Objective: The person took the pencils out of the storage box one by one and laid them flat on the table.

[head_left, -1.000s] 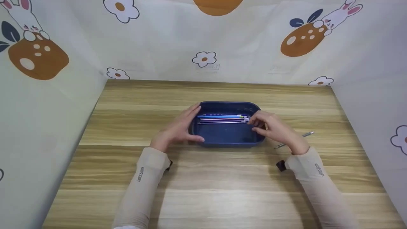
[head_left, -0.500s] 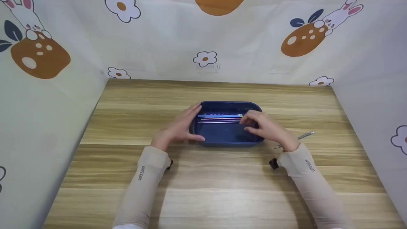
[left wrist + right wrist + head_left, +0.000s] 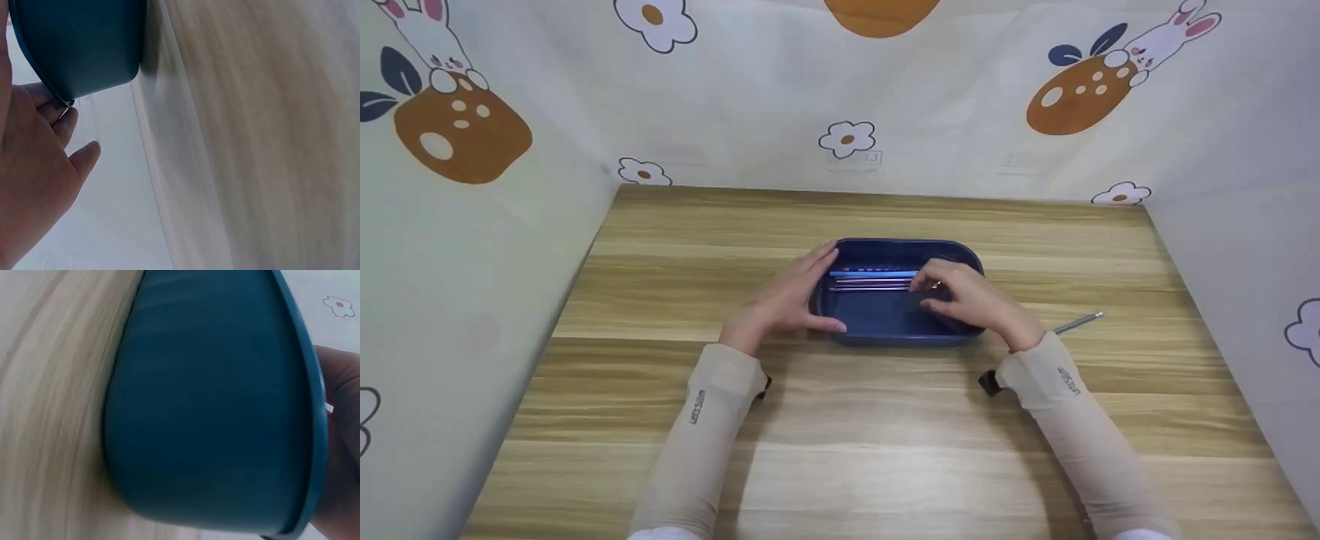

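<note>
A dark blue box [image 3: 877, 315] with rounded corners stands on the table, its mouth upwards. My left hand [image 3: 781, 301] holds its left end, thumb over the near rim and fingers at the far corner; in the left wrist view, fingers [image 3: 66, 126] bend at the rim. Several pencils [image 3: 870, 283], blue and purple, lie side by side inside. My right hand [image 3: 964, 298] reaches over the right rim above their eraser ends, fingers bent and thumb apart. Whether its fingertips touch the pencils is hidden. In the right wrist view, the box wall [image 3: 208, 399] covers most of the hand.
A grey pencil [image 3: 1078, 322] lies on the wooden table [image 3: 877, 457] right of the box, partly behind the right forearm. Patterned cloth walls [image 3: 765, 90] stand behind the table and at both sides.
My right hand has moved left, further over the pencils and into the box, covering their eraser ends. The left hand and the box have hardly moved.
</note>
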Action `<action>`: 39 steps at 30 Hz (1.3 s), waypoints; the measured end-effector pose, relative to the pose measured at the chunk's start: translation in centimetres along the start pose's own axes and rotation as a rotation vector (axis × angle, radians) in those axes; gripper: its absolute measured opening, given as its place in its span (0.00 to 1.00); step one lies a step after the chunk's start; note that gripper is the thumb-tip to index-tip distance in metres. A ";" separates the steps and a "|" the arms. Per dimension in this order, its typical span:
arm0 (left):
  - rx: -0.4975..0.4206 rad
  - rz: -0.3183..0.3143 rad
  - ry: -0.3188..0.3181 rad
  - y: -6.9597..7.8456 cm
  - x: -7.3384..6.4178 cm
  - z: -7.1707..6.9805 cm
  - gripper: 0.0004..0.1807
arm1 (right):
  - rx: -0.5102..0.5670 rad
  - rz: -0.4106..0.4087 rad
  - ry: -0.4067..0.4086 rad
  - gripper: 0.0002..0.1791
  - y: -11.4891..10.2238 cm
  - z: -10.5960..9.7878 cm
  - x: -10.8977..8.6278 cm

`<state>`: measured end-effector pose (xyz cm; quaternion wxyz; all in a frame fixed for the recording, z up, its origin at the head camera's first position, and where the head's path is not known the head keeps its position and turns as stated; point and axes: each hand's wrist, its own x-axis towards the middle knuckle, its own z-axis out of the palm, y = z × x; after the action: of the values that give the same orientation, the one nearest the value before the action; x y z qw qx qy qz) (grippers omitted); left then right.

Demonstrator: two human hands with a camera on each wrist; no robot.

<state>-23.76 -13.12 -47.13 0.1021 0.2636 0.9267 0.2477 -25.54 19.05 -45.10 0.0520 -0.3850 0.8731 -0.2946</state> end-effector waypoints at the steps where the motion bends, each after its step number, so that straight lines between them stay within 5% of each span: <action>1: 0.003 0.002 0.002 0.0 0.0 0.0 0.68 | -0.005 0.006 -0.004 0.11 0.0 0.1 0.1; 25: -0.011 -0.009 0.009 0.0 0.0 0.1 0.67 | -0.103 0.174 -0.046 0.14 0.7 2.9 2.7; 39: -0.024 -0.040 0.003 0.1 -0.1 0.1 0.67 | -0.136 0.169 -0.033 0.14 0.8 3.2 2.6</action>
<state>-23.61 -13.01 -47.17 0.1089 0.2436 0.9288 0.2572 -26.86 16.08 -47.79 0.0647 -0.3173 0.9195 -0.2228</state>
